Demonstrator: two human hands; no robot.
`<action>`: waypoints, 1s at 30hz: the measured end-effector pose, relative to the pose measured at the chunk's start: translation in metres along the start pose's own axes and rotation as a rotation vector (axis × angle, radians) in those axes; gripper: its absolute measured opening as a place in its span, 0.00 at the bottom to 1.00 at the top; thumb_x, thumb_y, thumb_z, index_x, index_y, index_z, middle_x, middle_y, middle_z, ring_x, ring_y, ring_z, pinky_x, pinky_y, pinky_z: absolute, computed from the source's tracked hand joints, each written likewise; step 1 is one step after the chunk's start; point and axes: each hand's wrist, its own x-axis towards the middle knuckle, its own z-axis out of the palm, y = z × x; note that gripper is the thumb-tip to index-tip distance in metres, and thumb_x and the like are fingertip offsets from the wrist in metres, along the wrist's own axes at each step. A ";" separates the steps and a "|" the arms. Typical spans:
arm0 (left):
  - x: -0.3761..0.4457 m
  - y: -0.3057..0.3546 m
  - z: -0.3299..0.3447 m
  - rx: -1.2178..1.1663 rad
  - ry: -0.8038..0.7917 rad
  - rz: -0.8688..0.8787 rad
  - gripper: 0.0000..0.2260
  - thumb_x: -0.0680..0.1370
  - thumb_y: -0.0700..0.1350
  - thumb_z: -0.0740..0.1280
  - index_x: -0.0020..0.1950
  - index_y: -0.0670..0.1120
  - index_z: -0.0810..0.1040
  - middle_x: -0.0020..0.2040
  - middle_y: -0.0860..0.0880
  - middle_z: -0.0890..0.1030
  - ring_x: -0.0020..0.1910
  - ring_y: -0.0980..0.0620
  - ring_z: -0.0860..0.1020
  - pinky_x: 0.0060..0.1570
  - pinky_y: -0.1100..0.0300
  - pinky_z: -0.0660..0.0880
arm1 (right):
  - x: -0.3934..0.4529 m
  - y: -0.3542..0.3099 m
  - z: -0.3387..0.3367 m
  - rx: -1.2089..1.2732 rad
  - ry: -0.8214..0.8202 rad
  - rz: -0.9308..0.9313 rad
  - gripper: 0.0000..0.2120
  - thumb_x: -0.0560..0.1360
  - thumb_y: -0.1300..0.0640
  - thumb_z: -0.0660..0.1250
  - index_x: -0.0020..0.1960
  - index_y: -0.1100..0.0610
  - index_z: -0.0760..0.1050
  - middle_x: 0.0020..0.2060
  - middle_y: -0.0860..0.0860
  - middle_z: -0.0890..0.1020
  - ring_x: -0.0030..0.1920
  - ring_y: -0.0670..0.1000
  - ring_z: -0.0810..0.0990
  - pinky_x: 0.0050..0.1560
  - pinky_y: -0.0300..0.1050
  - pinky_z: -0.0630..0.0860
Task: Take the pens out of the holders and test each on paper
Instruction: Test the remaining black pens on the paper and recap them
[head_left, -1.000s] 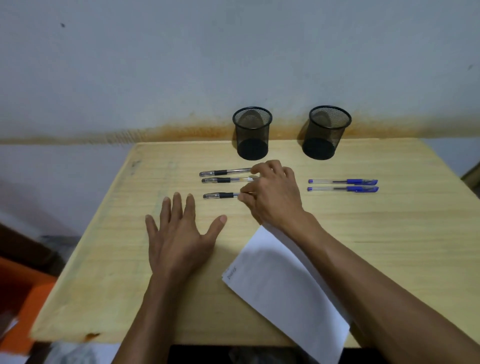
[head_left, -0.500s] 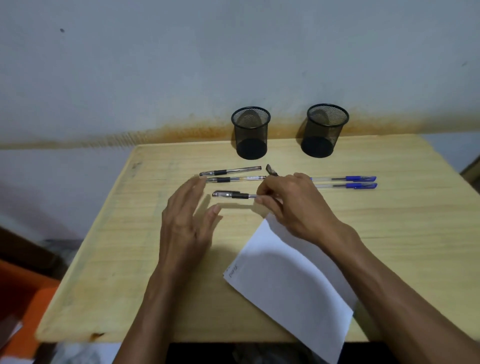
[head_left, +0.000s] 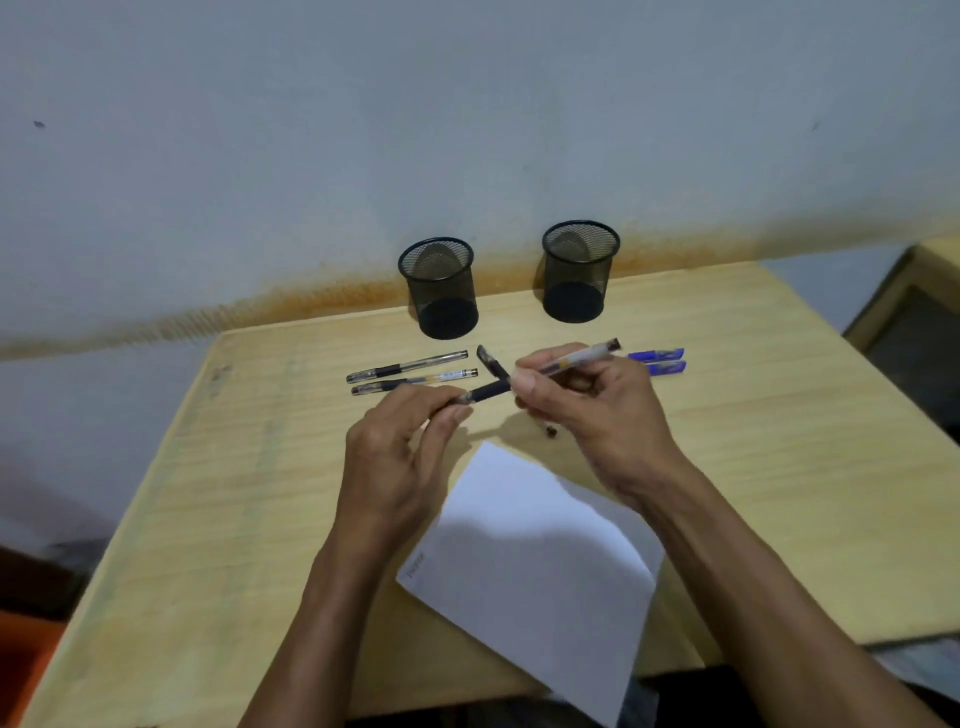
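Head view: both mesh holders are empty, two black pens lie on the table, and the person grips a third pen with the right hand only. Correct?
Not quite. In the head view both hands grip the pen: the left hand pinches its dark end, the right hand its clear barrel. The rest stands.

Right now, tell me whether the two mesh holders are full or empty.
Empty: left holder and right holder show bare bottoms.

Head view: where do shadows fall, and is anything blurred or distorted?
Head view: the hands cast a soft shadow over the paper and the table; the left hand looks slightly motion-blurred; the wide lens bends the table's far edge and the wall stain.
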 end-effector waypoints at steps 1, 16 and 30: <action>0.001 0.003 0.001 0.012 -0.029 -0.003 0.06 0.78 0.41 0.70 0.52 0.43 0.85 0.48 0.51 0.83 0.47 0.56 0.80 0.49 0.61 0.75 | -0.003 0.004 0.005 -0.024 -0.005 0.018 0.05 0.72 0.57 0.76 0.48 0.55 0.84 0.39 0.50 0.88 0.41 0.47 0.86 0.45 0.40 0.83; -0.010 -0.050 -0.080 0.069 -0.120 -0.413 0.04 0.77 0.43 0.73 0.46 0.53 0.85 0.42 0.55 0.85 0.43 0.65 0.81 0.40 0.75 0.70 | 0.017 -0.002 -0.034 0.067 0.228 -0.030 0.05 0.77 0.55 0.72 0.44 0.56 0.84 0.33 0.49 0.83 0.35 0.46 0.80 0.38 0.41 0.78; -0.012 -0.084 -0.034 0.249 -0.127 -0.541 0.01 0.73 0.50 0.76 0.43 0.54 0.87 0.46 0.53 0.80 0.52 0.45 0.79 0.53 0.45 0.76 | -0.022 0.028 -0.001 -0.102 0.111 0.047 0.02 0.75 0.55 0.73 0.46 0.51 0.84 0.37 0.45 0.88 0.38 0.40 0.84 0.40 0.33 0.79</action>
